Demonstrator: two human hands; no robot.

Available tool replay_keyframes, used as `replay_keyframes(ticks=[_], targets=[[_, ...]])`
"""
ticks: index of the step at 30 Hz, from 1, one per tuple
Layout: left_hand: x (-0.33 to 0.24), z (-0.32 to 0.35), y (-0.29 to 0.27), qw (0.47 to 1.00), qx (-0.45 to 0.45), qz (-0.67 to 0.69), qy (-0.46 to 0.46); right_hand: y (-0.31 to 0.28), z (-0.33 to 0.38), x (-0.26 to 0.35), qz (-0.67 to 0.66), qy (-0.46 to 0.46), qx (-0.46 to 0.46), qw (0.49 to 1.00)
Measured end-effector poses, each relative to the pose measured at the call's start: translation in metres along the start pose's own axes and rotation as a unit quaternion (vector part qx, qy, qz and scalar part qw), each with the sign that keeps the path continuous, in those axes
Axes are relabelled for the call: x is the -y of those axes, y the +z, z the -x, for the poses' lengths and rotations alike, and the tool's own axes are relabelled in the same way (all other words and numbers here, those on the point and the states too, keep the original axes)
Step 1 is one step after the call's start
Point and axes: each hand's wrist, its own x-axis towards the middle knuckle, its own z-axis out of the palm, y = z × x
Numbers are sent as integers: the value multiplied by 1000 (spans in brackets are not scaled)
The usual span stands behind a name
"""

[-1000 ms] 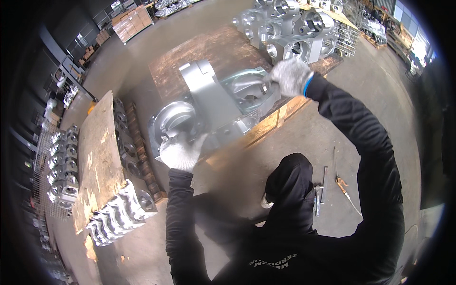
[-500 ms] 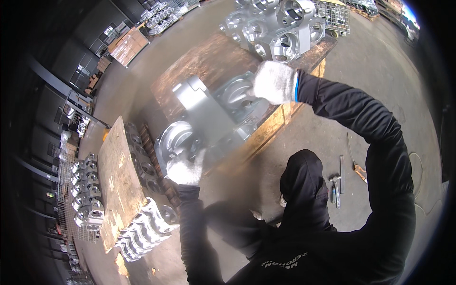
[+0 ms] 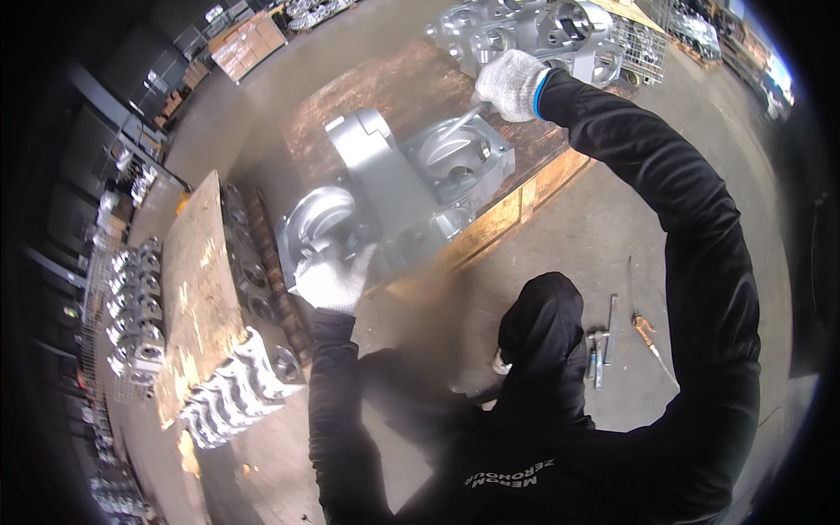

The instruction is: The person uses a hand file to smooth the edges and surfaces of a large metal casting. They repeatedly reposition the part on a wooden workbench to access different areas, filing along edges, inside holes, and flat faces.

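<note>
A large silver metal casting (image 3: 379, 166) with round bores at both ends and a raised middle lies on a brown wooden board (image 3: 385, 80). My left hand (image 3: 331, 278), in a white knit glove, grips the casting's near left end, with the thumb by the bore. My right hand (image 3: 513, 86), gloved alike, is closed around a slim grey rod-shaped tool (image 3: 464, 121). That tool slants down to the casting's right bore; its exact kind and where its tip touches I cannot make out.
More silver castings (image 3: 573, 22) are piled at the board's far right. A plywood sheet (image 3: 199, 293) stands at left beside a row of castings (image 3: 234, 398). On the floor at right lie a hammer (image 3: 597, 359), a metal bar (image 3: 611, 328) and an orange-handled air gun (image 3: 644, 328).
My right hand has moved up and away from the right bore, so the rod-shaped tool shows more. My left hand stays on the casting. The whole view has shifted slightly.
</note>
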Motion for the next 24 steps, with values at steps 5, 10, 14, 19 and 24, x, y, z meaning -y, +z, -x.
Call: replay_keyframes(ticks=[5, 10, 14, 19, 24], targets=[[-2, 0, -4, 1000, -2, 14, -15, -20, -47, 31, 133, -45, -23, 990], [-8, -2, -20, 998, -2, 56, -10, -15, -87, 46, 241, -177, -127, 946], [-9, -3, -28, 997, 13, 76, -28, -30, -107, 22, 155, -235, 100, 954], [-6, -1, -26, 997, 14, 69, -37, -37, -108, 21, 180, -161, 193, 951], [-3, 1, -19, 996, -17, 84, -27, -26, -109, 65, 299, -120, 32, 946]])
